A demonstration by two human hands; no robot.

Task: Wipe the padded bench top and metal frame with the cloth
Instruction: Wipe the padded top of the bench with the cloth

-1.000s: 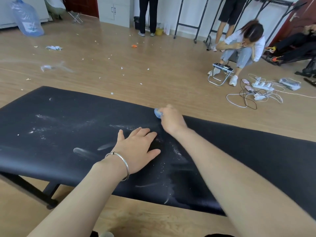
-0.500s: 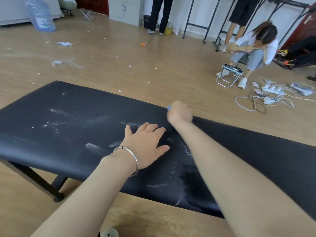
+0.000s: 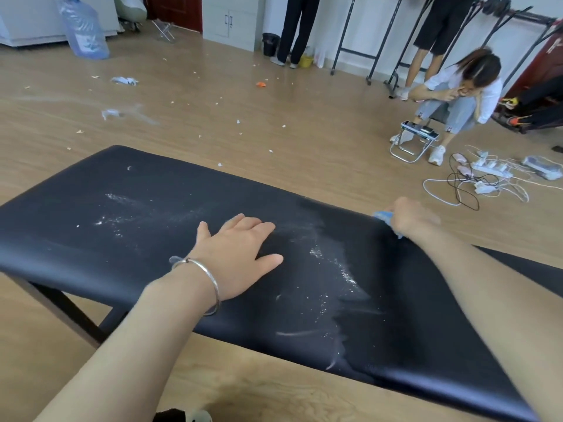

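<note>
Left fingers (image 3: 248, 223): straight, close together, thumb spread to the side, pressed flat on the padding and gripping nothing.
Left hand (image 3: 237, 254): yours, palm down, near the middle of the black padded desk (image 3: 122, 239). A silver bangle (image 3: 211, 281) sits on the wrist.

Right fingers (image 3: 399, 208): blurred. They appear curled around the blue cloth (image 3: 384, 217), which shows at the thumb side and again as a small scrap under the heel of the hand.
Right hand (image 3: 411, 217): yours, at the far edge of the desk and well to the right of the left hand, with the cloth touching the padding there.

Desk surface: white powder (image 3: 335, 269) lies in a speckled band between your two hands and runs toward the near edge. Fainter smears and specks lie left of the left hand.
Metal frame (image 3: 68, 309): dark legs visible below the near left edge, standing on the wooden floor (image 3: 304, 132).

Floor, beyond the desk:
- Paper scraps (image 3: 123, 80) and small white bits, scattered.
- One large blue water bottle (image 3: 83, 28), far left.
- One folding stool (image 3: 411, 141) with a device on top, just beside a seated person (image 3: 457, 95).
- Power strips with tangled cables (image 3: 487, 175), to the right of the stool.

Back wall: a standing person (image 3: 294, 28) and black garment racks (image 3: 380, 41).
</note>
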